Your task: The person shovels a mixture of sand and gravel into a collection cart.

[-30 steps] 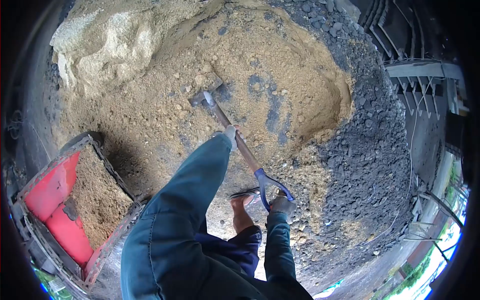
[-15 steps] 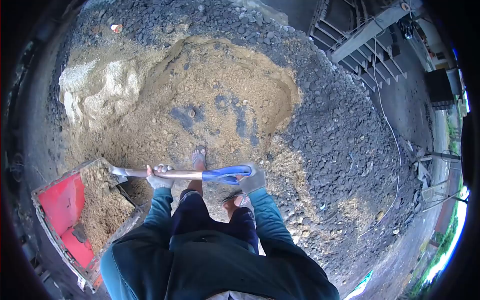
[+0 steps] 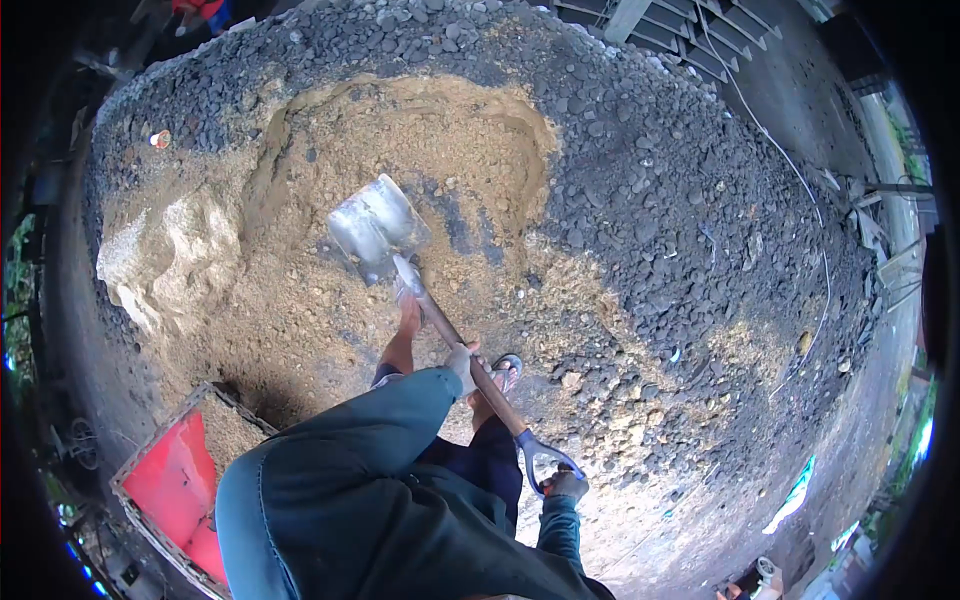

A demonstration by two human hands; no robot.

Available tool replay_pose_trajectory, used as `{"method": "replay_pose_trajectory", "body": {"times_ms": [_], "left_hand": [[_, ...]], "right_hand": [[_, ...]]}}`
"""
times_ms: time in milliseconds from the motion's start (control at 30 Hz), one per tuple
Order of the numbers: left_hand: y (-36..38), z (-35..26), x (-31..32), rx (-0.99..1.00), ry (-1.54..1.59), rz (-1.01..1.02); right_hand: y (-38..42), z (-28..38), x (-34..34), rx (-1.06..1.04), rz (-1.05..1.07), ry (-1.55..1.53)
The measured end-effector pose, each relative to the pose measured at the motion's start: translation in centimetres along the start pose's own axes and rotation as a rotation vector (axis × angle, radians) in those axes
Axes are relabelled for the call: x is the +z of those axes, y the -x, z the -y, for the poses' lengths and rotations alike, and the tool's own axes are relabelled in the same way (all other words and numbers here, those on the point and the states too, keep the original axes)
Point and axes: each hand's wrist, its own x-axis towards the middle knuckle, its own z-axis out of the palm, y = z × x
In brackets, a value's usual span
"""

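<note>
around shovel (image 3: 437, 313): sand (image 3: 320, 290), dk gravel (image 3: 660, 220); l sleeve (image 3: 340, 420) hides pt red bin (image 3: 178, 470)

We wear a dark teal, long-sleeved fabric top (image 3: 370, 520) with a stitched seam (image 3: 266, 505) along its left sleeve (image 3: 390, 412), grey fabric gloves (image 3: 565, 485) on our left hand (image 3: 461, 367) and right hand (image 3: 567, 484), dark navy fabric shorts (image 3: 498, 460), and an open, strapped sandal (image 3: 511, 366).

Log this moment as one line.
left grip: on shaft | right grip: on blue handle | shovel blade: no load visible | red container: lower left
</note>
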Motion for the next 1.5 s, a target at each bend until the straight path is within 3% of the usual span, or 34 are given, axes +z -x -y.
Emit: {"method": "replay_pose_trajectory", "body": {"times_ms": [67,100,133,167,233,267,333,367,433,533,667,700,800,867,933,1000,1033,1100,1200,1267,1300,1400,1433,1500], "left_hand": [[-5.0,6.1,0.3,-0.09,-0.252,-0.113],[-6.3,6.9,0.5,-0.117,-0.347,-0.155],[-7.7,5.6,1.3,-0.151,-0.378,-0.156],[-9.3,3.9,2.2,-0.185,-0.399,-0.152],[-14.3,-1.6,4.6,-0.226,-0.414,-0.133],[-17.4,-5.2,6.2,-0.245,-0.416,-0.113],[-23.1,-12.2,9.6,-0.261,-0.395,-0.067],[-24.2,-15.8,11.6,-0.234,-0.384,-0.064],[-20.5,-22.2,15.9,-0.089,-0.396,-0.203],[-21.3,-21.6,13.5,-0.005,-0.421,-0.043],[-18.7,-19.3,11.2,0.006,-0.326,0.006],[-17.7,-18.6,10.6,0.006,-0.298,0.039],[-12.1,-16.9,8.9,0.076,-0.01,0.175],[-7.7,-16.4,7.4,0.202,0.109,0.218],[-2.8,-16.1,4.9,0.335,0.221,0.283],[5.0,-15.1,3.1,0.433,0.368,0.327],[10.1,-14.0,2.8,0.453,0.458,0.331],[14.6,-14.0,-2.2,0.706,0.443,0.392],[24.2,-11.7,-4.1,0.835,0.422,0.273],[28.5,-9.9,-3.9,0.815,0.39,0.148],[25.2,-11.7,-7.3,0.846,0.361,0.224],[19.7,-14.9,-11.3,0.604,0.14,0.2],[21.0,-14.7,-9.9,0.475,0.066,0.189],[22.9,-13.5,-7.2,0.477,-0.144,0.167]], "right_hand": [[7.1,0.5,-2.9,0.191,-0.263,-0.172],[8.4,-1.3,-4.9,0.202,-0.369,-0.017],[8.7,-2.7,-6.4,0.214,-0.468,0.137],[8.6,-2.3,-5.8,0.279,-0.484,-0.151],[8.6,-0.6,-1.7,0.334,-0.366,-0.005],[7.7,1.9,5.2,0.271,-0.232,0.299],[1.9,3.8,20.6,0.02,-0.46,0.32],[0.2,5.3,27.2,-0.057,-0.431,0.058],[1.7,8.8,34.5,-0.033,-0.336,-0.029],[-0.3,4.9,33.7,-0.254,-0.341,-0.063],[1.1,5.0,30.2,-0.127,-0.313,0.02],[1.4,5.4,28.8,-0.193,-0.259,0.026],[-2.4,5.4,24.2,-0.728,-0.255,0.275],[1.0,11.0,23.1,-0.967,-0.141,0.389],[3.3,14.9,22.5,-1.01,-0.023,0.506],[9.0,19.5,22.4,-1.053,0.122,0.63],[11.0,20.6,22.5,-1.209,0.226,0.628],[15.6,23.6,23.1,-1.551,0.419,0.592],[25.7,26.9,20.8,-1.911,0.611,0.49],[30.6,27.7,18.0,-1.564,0.799,0.653],[32.4,27.9,17.1,-1.385,0.886,0.722],[34.2,28.6,14.2,-0.571,1.486,0.096],[31.5,26.3,15.6,-0.539,1.423,0.022],[31.3,24.1,17.7,-0.325,1.219,0.155]]}}
